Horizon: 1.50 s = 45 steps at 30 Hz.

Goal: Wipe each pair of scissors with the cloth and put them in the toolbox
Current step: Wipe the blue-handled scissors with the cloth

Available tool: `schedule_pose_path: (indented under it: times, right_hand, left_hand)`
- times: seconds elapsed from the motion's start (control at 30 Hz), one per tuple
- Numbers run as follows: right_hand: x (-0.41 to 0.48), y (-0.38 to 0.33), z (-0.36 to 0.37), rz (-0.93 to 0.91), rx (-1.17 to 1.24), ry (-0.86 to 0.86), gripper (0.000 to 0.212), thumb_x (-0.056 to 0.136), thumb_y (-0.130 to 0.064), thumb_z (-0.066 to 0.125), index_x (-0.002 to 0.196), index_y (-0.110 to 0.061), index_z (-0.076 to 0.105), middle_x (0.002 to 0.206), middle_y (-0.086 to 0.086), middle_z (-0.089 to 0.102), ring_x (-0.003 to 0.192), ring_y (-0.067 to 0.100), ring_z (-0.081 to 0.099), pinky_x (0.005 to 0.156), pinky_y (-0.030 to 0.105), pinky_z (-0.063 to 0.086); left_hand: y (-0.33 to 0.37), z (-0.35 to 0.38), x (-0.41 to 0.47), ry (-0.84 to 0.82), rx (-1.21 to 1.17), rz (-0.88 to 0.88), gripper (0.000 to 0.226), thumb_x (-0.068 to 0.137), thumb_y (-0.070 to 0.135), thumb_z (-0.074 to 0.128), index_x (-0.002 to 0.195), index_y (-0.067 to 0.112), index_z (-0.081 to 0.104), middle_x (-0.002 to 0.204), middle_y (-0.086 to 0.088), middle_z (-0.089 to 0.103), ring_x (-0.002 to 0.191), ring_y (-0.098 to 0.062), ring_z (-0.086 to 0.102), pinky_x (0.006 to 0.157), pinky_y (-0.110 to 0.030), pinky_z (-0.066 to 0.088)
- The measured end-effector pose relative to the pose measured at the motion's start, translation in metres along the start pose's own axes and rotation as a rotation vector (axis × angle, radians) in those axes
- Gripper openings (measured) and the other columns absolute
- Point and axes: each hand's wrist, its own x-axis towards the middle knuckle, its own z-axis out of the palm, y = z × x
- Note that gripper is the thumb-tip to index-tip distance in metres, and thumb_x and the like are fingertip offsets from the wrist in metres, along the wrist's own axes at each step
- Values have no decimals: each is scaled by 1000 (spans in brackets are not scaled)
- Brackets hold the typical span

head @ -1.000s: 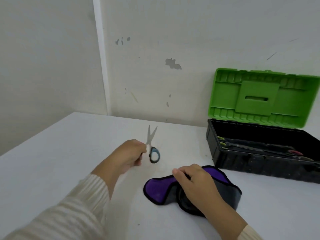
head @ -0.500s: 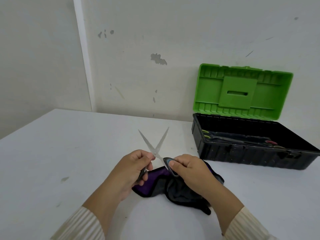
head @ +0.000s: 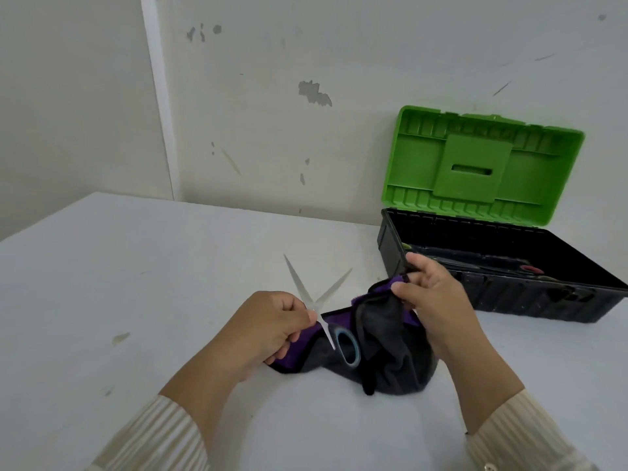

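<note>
Two hands worked over a white table (head: 102,266). Left hand (head: 268,328) was closed on the scissors (head: 319,304), fingers pinching near the pivot and one handle. Blades were spread in a V, tips pointing up and away toward the wall. The free handle loop, grey-blue rim, hung down over the cloth (head: 390,355). The other loop was hidden in the fist.

Right hand (head: 438,300) was closed on the cloth, pinching its top edge between thumb and fingers and lifting that part off the table. Cloth was purple and dark grey, bunched; its lower part lay on the table between the two hands, just under the scissors. Whether the cloth touched the blades, could not tell.

Toolbox (head: 509,300) sat at right rear of the table, against the wall, black base, green lid (head: 482,164) open and leaning back. Inside lay more scissors (head: 492,265), dark blades with a red handle end showing. The right hand was just in front of the toolbox's left front corner, overlapping it in view. Cream ribbed sleeves (head: 159,436) covered both forearms.
</note>
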Motion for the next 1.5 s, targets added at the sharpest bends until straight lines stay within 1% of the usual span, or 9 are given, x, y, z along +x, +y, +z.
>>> schedule_pose_path:
  times: [0.1,0.2,0.3,0.4,0.57,0.73,0.8,1.33,1.5]
  right_hand:
    - [-13,-7,15,-200,-88,-79,33,77,7,65,95,-20,62,74,-8,64,71,7,60,71,14,50]
    - [-30,-3,40,-433,-511,-160,21,77,-4,68,86,-24,71,81,-15,66,79,0,61,77,7,44]
    - [-33,6,50,-630,-698,-170,13,80,-4,65,88,-11,73,87,2,64,81,8,58,76,9,43]
    - [-28,4,47,-562,-637,-122,14,84,-10,63,96,-12,72,86,-6,56,77,-4,53,73,4,40]
    - [-37,6,54,-662,-785,-141,17,85,-12,61,99,-13,70,94,4,60,81,14,58,72,15,43]
    - [-29,10,49,-639,-730,-54,15,85,1,58,96,2,68,79,-6,56,73,-4,54,67,0,38]
    - [-33,11,53,-660,-724,-80,15,81,2,60,93,1,69,77,-2,58,77,2,52,68,-4,35]
    - [-36,15,57,-634,-682,-59,17,88,-9,57,101,-7,68,92,-2,49,76,0,51,69,-1,36]
    - [-6,8,23,-430,-473,284,15,85,-12,61,96,-17,69,98,4,59,84,4,50,77,-4,29]
  left_hand:
    - [-1,10,0,8,28,11,33,86,19,65,58,12,50,42,4,45,33,-13,32,37,-17,24]
    - [-2,17,-1,15,-7,37,35,86,16,65,55,12,48,39,5,42,32,-13,30,36,-16,23]
    - [-3,20,-2,36,11,73,36,85,16,65,53,14,49,40,5,43,35,-14,31,39,-17,24]
    - [-3,21,-1,54,37,114,34,84,18,66,54,15,52,44,3,45,37,-14,33,40,-18,26]
    - [-3,23,-1,85,22,137,31,84,22,68,57,13,54,41,6,43,35,-11,32,40,-19,25]
    - [-2,24,0,108,67,155,33,84,20,67,53,18,54,39,10,46,35,-8,34,43,-21,29]
    - [-2,24,-1,107,64,152,34,84,20,67,52,19,53,38,10,45,35,-8,34,42,-20,27]
    - [2,23,-4,86,59,165,28,85,20,66,58,14,57,40,9,46,36,-10,34,43,-21,28]
    - [3,23,-6,27,78,142,31,84,21,66,56,17,54,43,9,46,34,-9,30,41,-19,27]
